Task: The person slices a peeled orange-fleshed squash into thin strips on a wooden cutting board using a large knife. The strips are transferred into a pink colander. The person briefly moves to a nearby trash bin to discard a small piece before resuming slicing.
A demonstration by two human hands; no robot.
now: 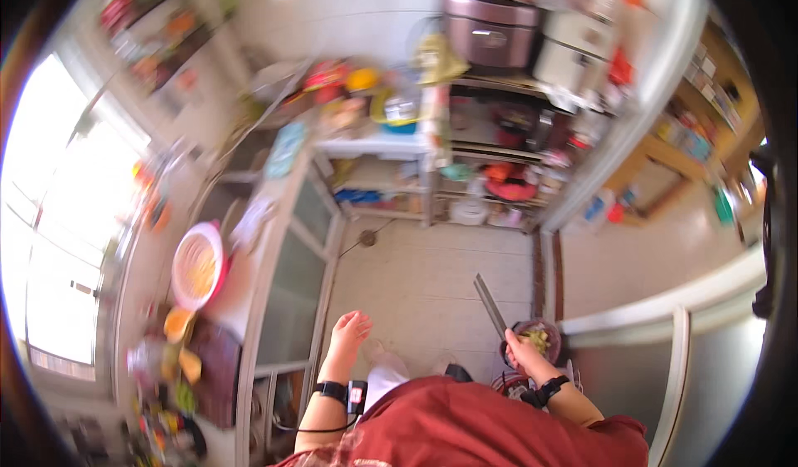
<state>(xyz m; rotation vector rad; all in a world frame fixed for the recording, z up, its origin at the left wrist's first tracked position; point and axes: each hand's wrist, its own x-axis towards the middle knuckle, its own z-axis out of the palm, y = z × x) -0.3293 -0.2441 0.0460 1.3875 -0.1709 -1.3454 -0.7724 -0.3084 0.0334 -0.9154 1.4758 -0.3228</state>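
Observation:
My right hand is closed on the handle of a knife, its long grey blade pointing forward and up to the left. Just beyond that hand, low down, a round bin holds pale green and yellow scraps, partly hidden by the hand. My left hand hangs in the air beside the counter cabinet, fingers loosely bent and a little apart, with nothing seen in it. Both wrists wear dark bands.
Along the left runs a counter with a pink-rimmed colander of yellowish food and a dark cutting board. Ahead stand shelves with a rice cooker. A glass sliding door is at right; tiled floor lies between.

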